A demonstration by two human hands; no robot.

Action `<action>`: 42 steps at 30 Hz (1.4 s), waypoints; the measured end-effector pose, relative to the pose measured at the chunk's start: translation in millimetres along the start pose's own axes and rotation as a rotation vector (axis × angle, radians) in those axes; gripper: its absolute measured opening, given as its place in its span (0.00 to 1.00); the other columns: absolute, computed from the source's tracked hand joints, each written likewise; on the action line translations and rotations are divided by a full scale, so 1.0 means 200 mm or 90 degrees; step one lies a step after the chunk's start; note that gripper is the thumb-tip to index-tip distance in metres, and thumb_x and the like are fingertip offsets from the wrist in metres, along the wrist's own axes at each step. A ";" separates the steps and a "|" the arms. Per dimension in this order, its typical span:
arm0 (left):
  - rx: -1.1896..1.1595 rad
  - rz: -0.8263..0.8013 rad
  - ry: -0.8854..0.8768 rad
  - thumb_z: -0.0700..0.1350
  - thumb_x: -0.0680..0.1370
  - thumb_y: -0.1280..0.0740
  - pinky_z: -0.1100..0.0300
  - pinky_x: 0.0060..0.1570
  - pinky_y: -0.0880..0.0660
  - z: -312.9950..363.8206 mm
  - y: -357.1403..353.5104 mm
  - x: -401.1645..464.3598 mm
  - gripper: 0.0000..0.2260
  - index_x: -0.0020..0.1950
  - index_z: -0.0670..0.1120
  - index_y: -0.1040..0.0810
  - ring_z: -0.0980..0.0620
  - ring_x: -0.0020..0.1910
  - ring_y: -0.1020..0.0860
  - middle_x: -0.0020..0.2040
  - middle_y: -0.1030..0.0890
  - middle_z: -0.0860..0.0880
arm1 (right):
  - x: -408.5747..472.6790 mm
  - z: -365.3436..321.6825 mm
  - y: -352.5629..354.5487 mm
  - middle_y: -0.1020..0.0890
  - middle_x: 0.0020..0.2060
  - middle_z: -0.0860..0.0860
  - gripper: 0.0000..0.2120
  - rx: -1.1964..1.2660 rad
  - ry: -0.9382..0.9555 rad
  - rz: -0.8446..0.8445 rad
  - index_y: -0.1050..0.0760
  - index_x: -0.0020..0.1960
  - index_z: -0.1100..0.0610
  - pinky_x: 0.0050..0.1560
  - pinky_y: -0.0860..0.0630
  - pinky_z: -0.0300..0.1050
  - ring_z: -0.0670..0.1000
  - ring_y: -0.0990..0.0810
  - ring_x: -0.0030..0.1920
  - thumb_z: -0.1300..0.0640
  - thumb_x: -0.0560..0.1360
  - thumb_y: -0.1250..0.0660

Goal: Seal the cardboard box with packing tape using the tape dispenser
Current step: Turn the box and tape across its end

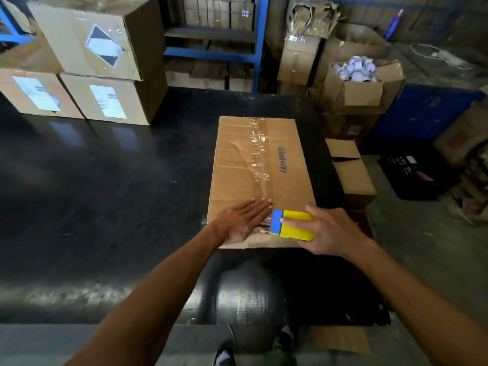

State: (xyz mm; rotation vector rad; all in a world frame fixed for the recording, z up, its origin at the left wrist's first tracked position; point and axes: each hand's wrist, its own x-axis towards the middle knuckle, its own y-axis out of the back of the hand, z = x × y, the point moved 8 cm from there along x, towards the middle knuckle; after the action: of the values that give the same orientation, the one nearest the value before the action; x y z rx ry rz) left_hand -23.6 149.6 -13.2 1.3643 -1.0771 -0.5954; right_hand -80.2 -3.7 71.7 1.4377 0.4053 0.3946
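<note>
The tape dispenser (291,224) is gripped in the right hand (327,231), at three o'clock of the left hand (244,221), whose fingers (260,204) are pressed flat together on the box (261,178).

It was a warehouse. Stacked labelled cartons (105,101) stood by blue metal racking (211,50). A black worktop (105,194) filled the floor space.

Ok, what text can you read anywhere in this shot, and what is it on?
"Glodway": blue print on top of the cardboard box being taped.
White labels on the stacked boxes at left: too blurred to read.
Diamond label on the upper stacked box: no legible text.
</note>
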 end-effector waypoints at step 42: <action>0.007 -0.024 0.008 0.57 0.83 0.40 0.49 0.75 0.36 0.20 -0.13 0.36 0.31 0.79 0.41 0.41 0.47 0.78 0.39 0.79 0.38 0.42 | -0.31 0.57 -0.12 0.24 0.43 0.54 0.28 0.043 0.208 0.173 0.29 0.70 0.43 0.23 0.34 0.40 0.50 0.26 0.31 0.39 0.72 0.32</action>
State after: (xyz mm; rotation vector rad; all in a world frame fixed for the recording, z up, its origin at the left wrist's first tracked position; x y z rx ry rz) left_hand -20.9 63.6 -24.5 1.3991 -1.0483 -0.6094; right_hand -77.7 -135.9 60.1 1.5015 0.4900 0.8484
